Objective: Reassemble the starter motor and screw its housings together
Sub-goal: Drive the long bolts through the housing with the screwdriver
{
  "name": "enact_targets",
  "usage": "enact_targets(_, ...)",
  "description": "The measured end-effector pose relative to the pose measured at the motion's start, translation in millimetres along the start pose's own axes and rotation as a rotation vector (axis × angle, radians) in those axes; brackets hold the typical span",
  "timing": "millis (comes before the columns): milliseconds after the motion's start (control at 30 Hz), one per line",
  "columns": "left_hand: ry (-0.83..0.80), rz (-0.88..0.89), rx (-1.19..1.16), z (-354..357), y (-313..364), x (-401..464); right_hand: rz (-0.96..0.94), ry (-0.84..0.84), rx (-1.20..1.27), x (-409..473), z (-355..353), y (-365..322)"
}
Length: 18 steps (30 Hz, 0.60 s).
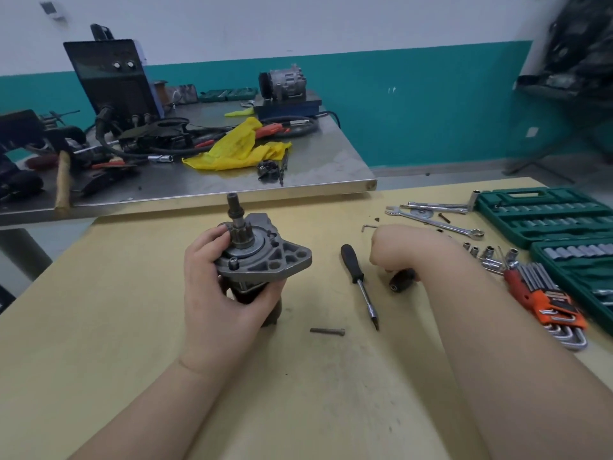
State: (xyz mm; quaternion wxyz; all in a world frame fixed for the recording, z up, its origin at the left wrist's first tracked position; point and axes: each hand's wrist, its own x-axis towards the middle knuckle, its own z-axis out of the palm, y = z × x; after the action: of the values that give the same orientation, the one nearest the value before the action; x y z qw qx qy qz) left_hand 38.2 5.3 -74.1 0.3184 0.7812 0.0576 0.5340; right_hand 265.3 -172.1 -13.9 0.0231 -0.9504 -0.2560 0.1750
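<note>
My left hand (219,287) grips the starter motor (265,254) upright above the wooden table, its grey flanged housing on top and the pinion shaft (235,214) pointing up. A socket-head bolt (233,262) sits in the flange near my thumb. My right hand (401,250) is closed around a tool with a black handle (402,279), resting on the table to the right of the motor. A black-handled screwdriver (360,283) lies between my hands. One loose bolt (327,331) lies on the table in front of the motor.
Green socket-set cases (547,214) lie at the right edge, with loose sockets (487,255), a red hex-key set (544,300) and wrenches (434,220) beside them. A small hex key (369,227) lies behind my right hand. A cluttered steel bench (331,161) stands behind.
</note>
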Motion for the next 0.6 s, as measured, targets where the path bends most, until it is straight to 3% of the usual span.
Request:
enact_targets(133, -0.013, 0.018, 0.015, -2, -2, 0, -0.044, -0.008, 0.043, -2, 5, -16)
enact_targets(267, -0.023, 0.012, 0.008, -1, -2, 1, -0.098, -0.116, -0.067, -7, 16, -26)
enact_targets(433, -0.022, 0.035, 0.014, -2, -6, -1, -0.071, -0.047, -0.003, -2, 27, -36)
enact_targets(500, -0.025, 0.036, 0.005, -2, -7, -2, -0.063, -0.032, 0.143, -1, 25, -33)
enact_targets(600, -0.034, 0.024, -0.025, -3, -9, -2, -0.112, -0.018, 0.601, 0, 13, -29)
